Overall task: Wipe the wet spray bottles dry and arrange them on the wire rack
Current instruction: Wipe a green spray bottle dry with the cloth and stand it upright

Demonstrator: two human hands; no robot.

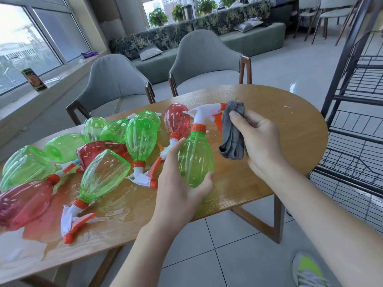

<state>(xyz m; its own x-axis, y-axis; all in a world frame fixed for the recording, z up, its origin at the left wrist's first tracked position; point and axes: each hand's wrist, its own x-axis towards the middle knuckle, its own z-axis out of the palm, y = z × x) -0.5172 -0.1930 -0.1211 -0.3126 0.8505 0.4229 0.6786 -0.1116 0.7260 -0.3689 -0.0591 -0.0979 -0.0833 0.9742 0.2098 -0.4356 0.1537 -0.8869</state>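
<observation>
The left hand [182,183] holds a green bottle [195,156] upright, just above the desk [269,141]. Its fingers and thumb curl around the bottle's round body, so this grip is closed on the bottle. The bottle has an orange collar and a white spray top [205,112] with an orange tip.

The right hand [261,139] holds a gray cloth [233,131]. The thumb and fingers pinch the folded cloth, so this grip is closed on the cloth. The top of the cloth touches the orange tip of the spray top.

Many more bottles lie on their sides on the left part of the desk. Most are green and some are red. 1 red bottle [177,120] lies just behind the held bottle. A big green bottle [104,172] lies near the front with its spray top pointing at the desk edge. A red bottle [24,201] lies at the far left. Water [116,210] shines on the wood around them.

A black wire rack [356,121] stands on the floor at the right, beside the desk. No bottle can be seen on its shelves.

2 gray chairs [209,56] stand on the far side of the desk. A long green sofa [248,40] sits farther back. A dark can [34,79] stands on the window ledge at the left. A shoe [308,270] shows at the bottom right.
</observation>
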